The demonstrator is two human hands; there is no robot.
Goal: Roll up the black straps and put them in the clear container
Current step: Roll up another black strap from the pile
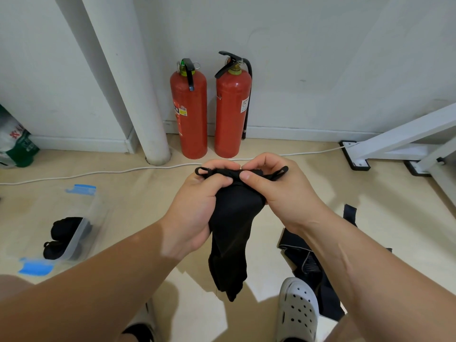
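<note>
Head view showed both the left hand [197, 206] and right hand [278, 191] with fingers clamped on a black strap [232, 233] mid-frame, rolling barely begun; next, winding it tight for the clear container [81, 218] at lower left.

- On my feed the left fire extinguisher [188, 114] carries a sticker [182, 111] in yellow, blue and white low on its red body; the print is too small for me to read.
- The right fire extinguisher [232, 114] has a white label [244, 106] on its right side with dark lines of print. I cannot make out a word or number.
- The green and white bag [17, 144] at the left edge shows large red characters [16, 135], cut off and blurred, so I cannot read them.
- I can read nothing else.
</note>
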